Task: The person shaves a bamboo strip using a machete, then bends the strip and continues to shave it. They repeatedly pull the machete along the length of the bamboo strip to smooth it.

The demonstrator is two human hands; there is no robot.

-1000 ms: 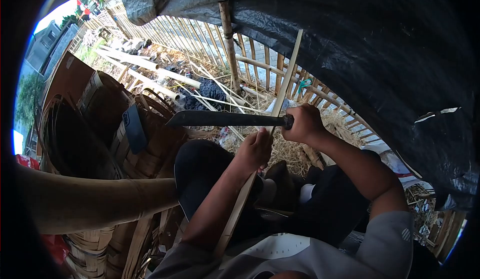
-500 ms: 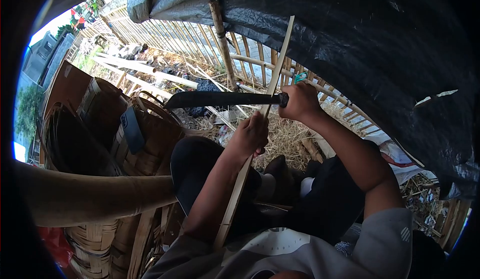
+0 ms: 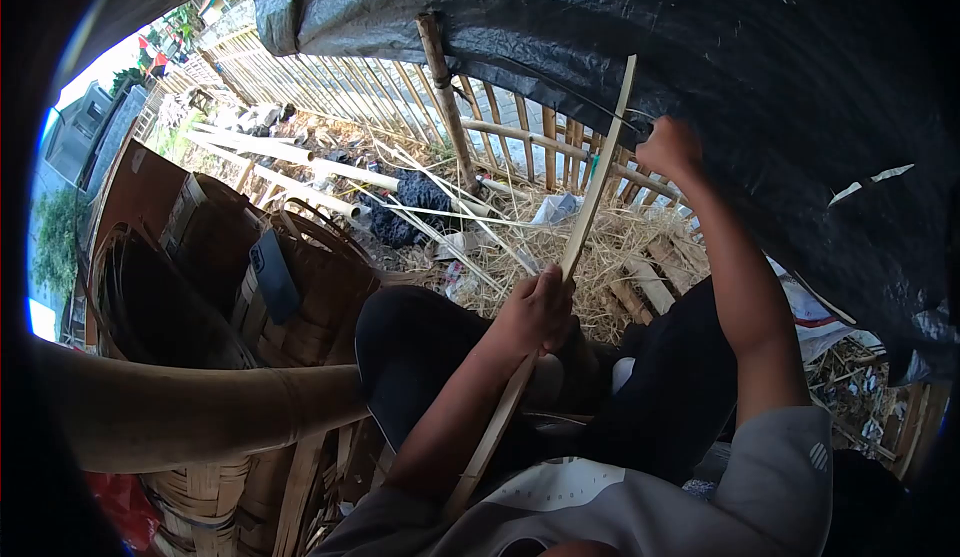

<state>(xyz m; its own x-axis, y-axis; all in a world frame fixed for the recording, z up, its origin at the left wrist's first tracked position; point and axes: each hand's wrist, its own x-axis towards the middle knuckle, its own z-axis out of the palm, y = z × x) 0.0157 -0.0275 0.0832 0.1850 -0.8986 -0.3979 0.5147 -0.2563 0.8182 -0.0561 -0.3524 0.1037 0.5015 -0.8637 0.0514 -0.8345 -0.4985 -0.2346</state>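
A long thin split bamboo strip runs slantwise up the middle, with the left hand round it low down, above the knees, and the right hand well beyond and to the right, up against the black plastic sheet that hangs overhead. Left of the knees stand woven bamboo baskets, and a thick pale bamboo pole lies across before them. Behind everything runs a bamboo slat fence, with straw litter on the ground between it and the person.
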